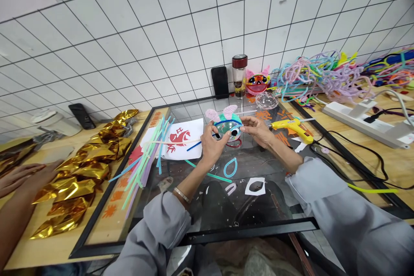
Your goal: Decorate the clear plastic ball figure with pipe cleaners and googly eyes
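My left hand [211, 143] and my right hand [258, 131] both grip a small round craft figure [227, 125] above the glass pane. It is wrapped in teal pipe cleaner, has pink fuzzy ears and a black-and-white eye. My left fingers pinch its left side near the eye. My right fingers close on its right edge. A blue stick [194, 145] pokes out under my left hand. A teal pipe-cleaner loop [230, 167] and a white cut-out shape [255, 186] lie on the glass below my hands.
A yellow glue gun [293, 129] lies right of my hands, with a power strip [362, 117] and black cables beyond. Pipe cleaners [145, 155] and red paper cut-outs [179, 139] lie left. Gold foil [84, 170] covers the left table, where another person's hand [19, 177] rests.
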Tool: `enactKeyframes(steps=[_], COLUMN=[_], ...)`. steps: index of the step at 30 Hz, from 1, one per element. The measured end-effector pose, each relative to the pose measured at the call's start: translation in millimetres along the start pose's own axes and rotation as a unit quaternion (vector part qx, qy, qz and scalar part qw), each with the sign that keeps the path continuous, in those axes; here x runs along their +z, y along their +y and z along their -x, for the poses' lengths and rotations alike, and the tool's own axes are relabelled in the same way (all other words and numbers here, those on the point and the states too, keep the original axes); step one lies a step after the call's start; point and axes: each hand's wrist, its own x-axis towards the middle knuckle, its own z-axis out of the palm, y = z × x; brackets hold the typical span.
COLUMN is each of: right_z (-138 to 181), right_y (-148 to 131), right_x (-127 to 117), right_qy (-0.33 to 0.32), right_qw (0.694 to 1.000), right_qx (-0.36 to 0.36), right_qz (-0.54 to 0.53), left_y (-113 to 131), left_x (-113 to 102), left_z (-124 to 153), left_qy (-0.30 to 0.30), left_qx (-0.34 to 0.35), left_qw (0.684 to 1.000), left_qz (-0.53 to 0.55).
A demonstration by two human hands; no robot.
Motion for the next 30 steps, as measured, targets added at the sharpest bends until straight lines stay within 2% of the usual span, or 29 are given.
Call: enactKeyframes(steps=[21,30], right_z=[1.0,1.0], right_y=[5.4,4.4], right_x=[3.1,3.9], right_qy=[0.031,0.035], right_qw=[0.998,0.997], right_qx=[-0.037,-0.039], right_qz=[0.044,0.049], left_y=[-1.2,-0.8], left_x=[-2.3,-0.7], left_z=[0.5,0.1], left_qy=[-0.019,-0.007], left_qx=[-0.006,0.001], left_qw=[1.000,1.000], left_qz=[0.010,-0.002])
